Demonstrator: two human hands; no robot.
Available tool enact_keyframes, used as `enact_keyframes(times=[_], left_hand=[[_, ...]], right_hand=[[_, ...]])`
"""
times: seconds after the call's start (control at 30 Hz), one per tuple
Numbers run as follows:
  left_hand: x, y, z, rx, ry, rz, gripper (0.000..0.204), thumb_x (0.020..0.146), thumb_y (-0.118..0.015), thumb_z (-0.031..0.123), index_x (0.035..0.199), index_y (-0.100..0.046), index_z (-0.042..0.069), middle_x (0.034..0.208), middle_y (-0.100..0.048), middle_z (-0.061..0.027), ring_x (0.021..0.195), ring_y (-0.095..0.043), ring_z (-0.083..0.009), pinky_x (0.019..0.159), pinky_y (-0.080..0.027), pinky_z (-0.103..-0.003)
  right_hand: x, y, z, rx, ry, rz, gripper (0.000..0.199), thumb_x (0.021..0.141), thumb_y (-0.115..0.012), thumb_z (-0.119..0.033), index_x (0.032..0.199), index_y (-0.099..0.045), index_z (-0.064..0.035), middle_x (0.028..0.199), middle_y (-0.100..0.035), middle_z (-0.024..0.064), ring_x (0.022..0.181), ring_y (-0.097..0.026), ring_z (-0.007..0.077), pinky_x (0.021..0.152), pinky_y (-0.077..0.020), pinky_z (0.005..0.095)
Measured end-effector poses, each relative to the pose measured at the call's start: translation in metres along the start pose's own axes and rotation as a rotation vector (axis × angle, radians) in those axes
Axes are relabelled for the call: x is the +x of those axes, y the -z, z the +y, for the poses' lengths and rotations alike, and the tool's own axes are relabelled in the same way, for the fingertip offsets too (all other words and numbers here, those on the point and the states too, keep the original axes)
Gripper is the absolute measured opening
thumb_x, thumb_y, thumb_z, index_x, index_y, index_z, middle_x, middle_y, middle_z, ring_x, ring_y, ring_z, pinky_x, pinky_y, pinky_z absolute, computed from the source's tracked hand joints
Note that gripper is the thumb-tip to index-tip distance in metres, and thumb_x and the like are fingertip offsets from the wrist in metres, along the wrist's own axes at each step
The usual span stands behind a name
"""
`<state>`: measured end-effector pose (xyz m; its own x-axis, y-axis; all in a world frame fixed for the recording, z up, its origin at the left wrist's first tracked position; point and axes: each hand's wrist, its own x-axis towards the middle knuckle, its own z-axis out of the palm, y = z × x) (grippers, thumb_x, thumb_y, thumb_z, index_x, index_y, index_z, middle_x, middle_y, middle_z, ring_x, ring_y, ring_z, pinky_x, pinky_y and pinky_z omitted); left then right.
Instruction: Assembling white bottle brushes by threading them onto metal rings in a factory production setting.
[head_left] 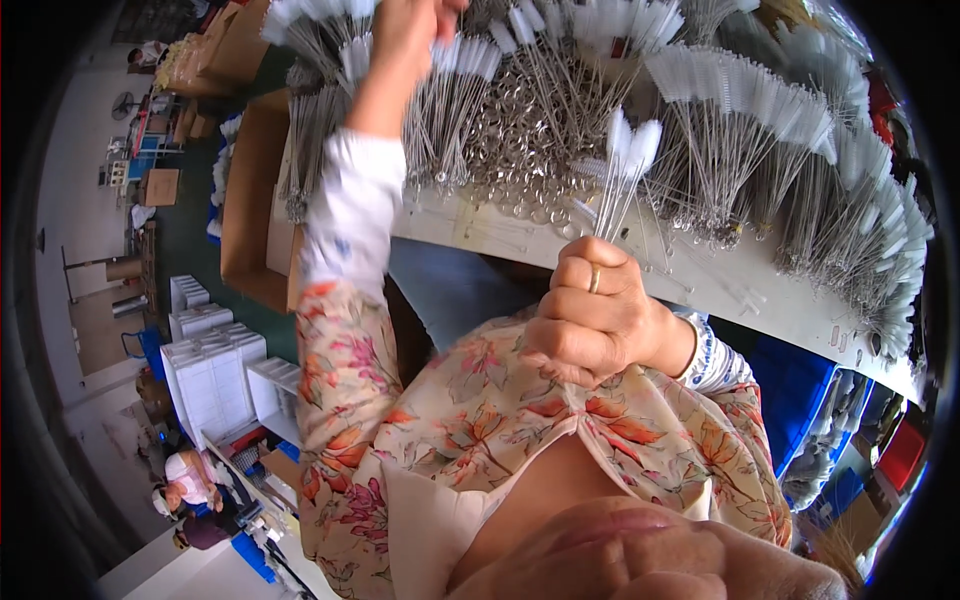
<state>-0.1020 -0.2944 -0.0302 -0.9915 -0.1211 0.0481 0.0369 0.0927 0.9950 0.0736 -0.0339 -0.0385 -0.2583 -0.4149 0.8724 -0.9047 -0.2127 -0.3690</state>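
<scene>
My right hand [598,315] is closed in a fist in front of my chest, a ring on one finger. Upright out of it stand several thin wire brushes [633,148] with white bristle heads; their lower ends are hidden in the fist. My left hand [405,40] reaches out over the far left of the table, above bundles of similar brushes [465,62]. Its fingers are partly cut off by the upper edge, and what they touch does not show. Between the bundles lies a heap of shiny metal rings [515,125].
Thick rows of brushes [740,95] cover the right of the white table [480,228]. A cardboard box [250,215] stands open at the left. Beyond it are white bins [215,370] and a person [190,485]. A blue crate [785,395] sits below the table at right.
</scene>
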Motion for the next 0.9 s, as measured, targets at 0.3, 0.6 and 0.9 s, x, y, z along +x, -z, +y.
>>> enact_keyframes(times=[0.3,0.6,0.9], left_hand=[[-0.124,0.008,0.02,0.524,-0.173,-0.087,0.018,0.089,-0.055,0.015,0.088,-0.064,-0.001,0.073,-0.063,-0.0036,0.06,-0.057,-0.0076,0.055,-0.046,-0.021],[-0.212,0.024,-0.091,0.891,-0.209,-0.186,0.025,0.076,-0.063,0.001,0.1,-0.064,0.008,0.083,-0.054,-0.0084,0.072,-0.059,-0.0203,0.062,-0.047,-0.029],[-0.225,0.025,-0.092,1.112,-0.415,-0.394,0.014,0.079,-0.059,0.004,0.091,-0.052,0.004,0.093,-0.055,-0.0132,0.081,-0.059,-0.0311,0.067,-0.05,-0.037]], right_hand=[[-0.017,0.009,0.007,-0.079,-0.008,0.062,0.01,0.067,-0.064,-0.016,0.066,-0.055,-0.0115,0.057,-0.039,-0.003,0.05,-0.04,0.0141,0.054,-0.0369,0.027],[-0.013,-0.004,0.005,0.017,0.001,0.036,0.014,0.068,-0.066,-0.018,0.066,-0.055,-0.011,0.058,-0.039,-0.0021,0.052,-0.042,0.0156,0.054,-0.0365,0.0274],[-0.02,0.014,0.002,-0.031,-0.075,0.001,0.013,0.07,-0.066,-0.018,0.07,-0.056,-0.0101,0.06,-0.04,-0.0013,0.055,-0.044,0.0165,0.055,-0.0361,0.0287]])
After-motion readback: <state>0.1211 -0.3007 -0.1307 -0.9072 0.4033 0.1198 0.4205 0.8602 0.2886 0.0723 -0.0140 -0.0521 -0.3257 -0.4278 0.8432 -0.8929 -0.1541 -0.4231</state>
